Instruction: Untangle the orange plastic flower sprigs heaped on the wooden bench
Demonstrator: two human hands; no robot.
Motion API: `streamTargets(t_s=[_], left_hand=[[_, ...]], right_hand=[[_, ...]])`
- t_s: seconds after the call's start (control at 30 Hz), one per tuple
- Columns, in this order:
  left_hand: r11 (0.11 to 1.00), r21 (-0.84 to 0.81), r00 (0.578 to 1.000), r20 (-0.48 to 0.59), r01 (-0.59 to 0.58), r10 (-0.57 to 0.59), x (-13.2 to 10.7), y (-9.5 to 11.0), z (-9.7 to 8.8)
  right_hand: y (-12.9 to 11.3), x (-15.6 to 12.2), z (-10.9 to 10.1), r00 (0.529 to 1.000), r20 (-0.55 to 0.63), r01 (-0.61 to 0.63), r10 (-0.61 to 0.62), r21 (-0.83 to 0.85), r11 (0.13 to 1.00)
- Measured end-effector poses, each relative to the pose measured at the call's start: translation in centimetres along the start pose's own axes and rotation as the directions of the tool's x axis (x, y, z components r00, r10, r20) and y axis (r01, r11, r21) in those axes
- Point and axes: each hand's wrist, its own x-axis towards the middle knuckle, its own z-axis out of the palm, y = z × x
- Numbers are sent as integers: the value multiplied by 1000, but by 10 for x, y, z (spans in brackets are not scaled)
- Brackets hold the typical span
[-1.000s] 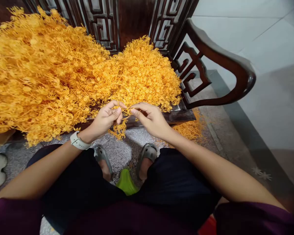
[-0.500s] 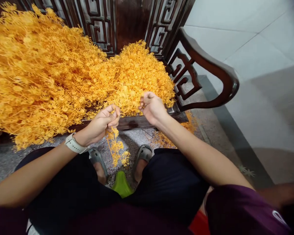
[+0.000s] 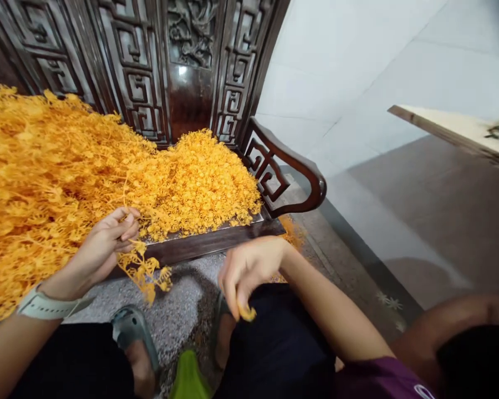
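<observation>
My left hand [image 3: 108,238] pinches a yellow artificial flower stem [image 3: 145,271], whose small blossoms dangle below the fingers, in front of the bench edge. A thin stalk rises above that thumb and finger. Over my right thigh, my right hand [image 3: 251,271] points downward, thumb and fingers closed on a small yellow flower piece [image 3: 247,313]. Behind both hands, a large heap of yellow artificial flowers [image 3: 58,183] covers the bench seat, with a smaller mound [image 3: 212,183] at its right end.
The dark carved wooden bench [image 3: 199,244] has a curved armrest [image 3: 311,183] on the right. Yellow bits [image 3: 291,233] lie on the floor beside it. A board edge [image 3: 453,130] juts in at the right. Something green [image 3: 189,377] stands between my feet. Another person's limb [image 3: 461,327] shows at lower right.
My right hand has moved from the small mound down over my right thigh, now with a flower piece in its fingers. My left hand still holds the stem. The view has swung right.
</observation>
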Motion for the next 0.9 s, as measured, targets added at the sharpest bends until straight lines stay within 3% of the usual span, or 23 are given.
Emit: streamTargets(t_s=[0.03,0.07,0.1,0.13,0.17,0.23,0.27,0.33,0.4,0.47,0.5,0.53,0.6,0.67,0.7,0.73,0.8,0.9], left_hand=[[1000,-5,1000,-1,2,-2,-1,1,2],[1000,-11,1000,3,5,-5,-2,1,5],[1000,-14,1000,10,8,-8,-3,1,7],[1000,-12,1000,16,10,-10,-3,-1,9],[1000,-5,1000,19,10,-10,-3,-2,11],[1000,15,1000,26,15,-15,-2,-6,13],[1000,21,999,30,18,-19,-1,-8,14],[999,20,998,51,37,-38,-1,-11,16],[998,10,994,88,61,-61,-3,-14,19],[995,-8,985,148,95,-92,-7,-16,25],[993,-17,977,183,115,-110,-10,-17,29],[990,-23,968,218,136,-128,-13,-18,33],[984,-23,950,266,176,-163,-17,-22,39],[981,-2,944,271,194,-186,-18,-26,42],[981,16,947,259,191,-189,-17,-28,42],[982,39,952,241,184,-188,-14,-29,41],[979,104,960,202,177,-195,-7,-31,36],[956,218,950,201,195,-240,1,-36,35]], right_hand=[[3,1,-8,960,-266,107,-89,54,993],[6,1,-16,820,-553,225,-148,75,971],[10,2,-25,618,-773,327,-147,82,941],[14,4,-31,442,-892,400,-90,107,910],[19,7,-36,356,-934,439,2,169,883],[30,14,-37,346,-921,450,178,329,830],[36,19,-34,373,-902,422,216,373,827],[45,27,-28,436,-884,298,169,320,899],[50,33,-25,417,-906,154,75,152,976],[53,35,-23,387,-922,1,-5,-5,1000],[53,35,-22,395,-918,-58,-43,-71,996],[54,35,-21,439,-895,-90,-78,-130,987],[58,35,-19,614,-781,-75,-112,-199,977],[65,38,-17,785,-616,-46,-67,-166,985],[69,39,-17,831,-555,-52,-35,-141,989],[73,41,-18,846,-533,-65,-14,-128,990],[81,41,-25,792,-609,-78,-28,-147,986],[88,36,-44,599,-795,-132,-99,-220,967]])
